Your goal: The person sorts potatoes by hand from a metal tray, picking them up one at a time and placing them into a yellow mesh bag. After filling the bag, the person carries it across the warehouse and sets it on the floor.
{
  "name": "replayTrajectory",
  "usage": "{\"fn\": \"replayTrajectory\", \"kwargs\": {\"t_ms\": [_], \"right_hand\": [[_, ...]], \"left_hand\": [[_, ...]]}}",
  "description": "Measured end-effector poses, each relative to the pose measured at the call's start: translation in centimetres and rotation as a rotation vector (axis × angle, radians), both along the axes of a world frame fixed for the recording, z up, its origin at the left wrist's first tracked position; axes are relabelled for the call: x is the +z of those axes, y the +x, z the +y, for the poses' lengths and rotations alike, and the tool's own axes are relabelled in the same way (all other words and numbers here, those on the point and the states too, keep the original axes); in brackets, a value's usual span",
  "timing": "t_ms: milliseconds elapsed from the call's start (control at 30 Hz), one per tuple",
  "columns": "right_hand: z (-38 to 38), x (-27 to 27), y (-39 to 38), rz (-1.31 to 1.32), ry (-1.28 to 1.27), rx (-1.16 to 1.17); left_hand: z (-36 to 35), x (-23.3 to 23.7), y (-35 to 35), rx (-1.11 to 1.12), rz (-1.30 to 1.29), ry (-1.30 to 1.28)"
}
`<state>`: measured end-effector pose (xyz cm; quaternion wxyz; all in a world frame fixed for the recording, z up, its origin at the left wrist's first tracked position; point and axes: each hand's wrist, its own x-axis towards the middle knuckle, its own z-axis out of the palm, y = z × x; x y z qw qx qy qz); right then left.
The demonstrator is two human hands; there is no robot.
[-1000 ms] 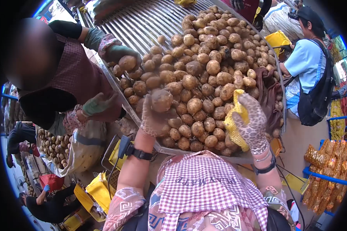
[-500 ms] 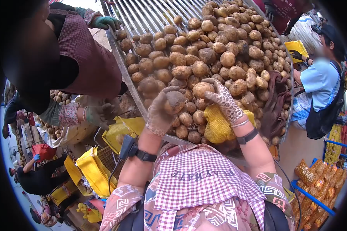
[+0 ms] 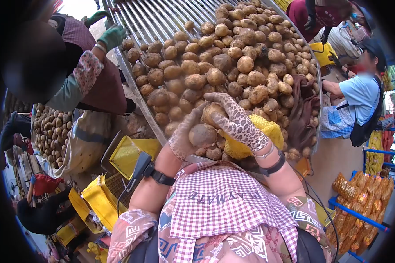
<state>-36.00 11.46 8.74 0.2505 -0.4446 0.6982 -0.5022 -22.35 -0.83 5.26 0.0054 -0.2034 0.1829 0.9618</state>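
Note:
My left hand [image 3: 184,135], in a leopard-print glove, curls around the side of a large brown potato [image 3: 202,136] near the table's front edge. Its fingertips reach up beside a second potato [image 3: 213,113]. My right hand [image 3: 240,122], gloved alike, has its fingers wrapped over that second potato. A yellow mesh bag [image 3: 270,129] lies under my right hand and wrist. Beyond my hands, a heap of potatoes [image 3: 254,79] covers much of the slatted metal table [image 3: 151,17].
A dark reddish cloth [image 3: 300,103] lies on the heap's right side. A co-worker's green-gloved hand [image 3: 113,37] is at the table's left edge. Another person [image 3: 360,94] stands at the right. Yellow crates [image 3: 134,153] stand at left; filled net sacks [image 3: 362,210] sit at lower right.
My right hand has moved left with its potato, close to my left hand. My left hand's potato sits lower. The co-worker's near arm at left has swung up to the table edge.

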Motion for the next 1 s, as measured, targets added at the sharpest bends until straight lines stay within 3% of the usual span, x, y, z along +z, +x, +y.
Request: {"fn": "replayTrajectory", "kwargs": {"t_ms": [33, 67, 100, 200, 267, 333, 467, 600, 667, 767, 800, 867, 900, 1000], "right_hand": [[-0.4, -0.3, 0.4, 0.059, -0.044, 0.014], [-0.8, -0.7, 0.6, 0.119, -0.090, 0.027], [-0.9, -1.9, 0.6, -0.252, -0.110, -0.019], [-0.1, -1.8, 1.6, -0.203, -0.117, -0.196], [0.5, -1.1, 2.9, -0.059, -0.121, -0.115], [0.6, -0.5, 4.7, 0.335, 0.042, 0.130], [0.2, -1.9, 5.8, 0.166, 0.094, 0.030], [0.4, -3.5, 5.3, 0.142, -0.008, -0.023], [-0.2, -2.5, 5.4, 0.236, -0.068, -0.053], [-0.4, -1.9, 4.6, -0.013, -0.046, -0.297], [0.4, -1.9, 3.4, 0.041, 0.024, -0.389], [2.8, -1.3, 1.6, 0.311, -0.008, -0.508], [4.3, 1.1, 1.5, 0.620, 0.094, -0.458], [9.3, 1.5, 0.8, 0.870, 0.492, -0.478]], "left_hand": [[-0.4, -0.6, 0.2, -0.023, 0.072, 0.180], [-0.4, -1.0, 0.5, -0.019, 0.072, 0.179], [-0.2, -1.2, 0.7, -0.031, 0.020, 0.244], [0.0, -1.3, 1.3, 0.010, -0.038, 0.284], [0.0, -1.3, 1.7, 0.141, -0.090, 0.323], [1.0, -2.1, 1.6, 0.233, -0.098, 0.285], [1.8, -2.9, 1.5, 0.357, -0.098, 0.176], [2.3, -3.0, 2.0, 0.421, -0.073, 0.048], [2.6, -2.6, 2.2, 0.409, -0.057, 0.040], [1.7, -2.9, 3.0, 0.327, -0.132, 0.226], [1.3, -2.8, 3.4, 0.253, -0.152, 0.363], [1.4, -2.3, 3.8, 0.303, -0.181, 0.326], [1.3, -2.1, 4.0, 0.335, -0.181, 0.303], [1.3, -2.8, 4.3, 0.405, -0.169, 0.263]]}}
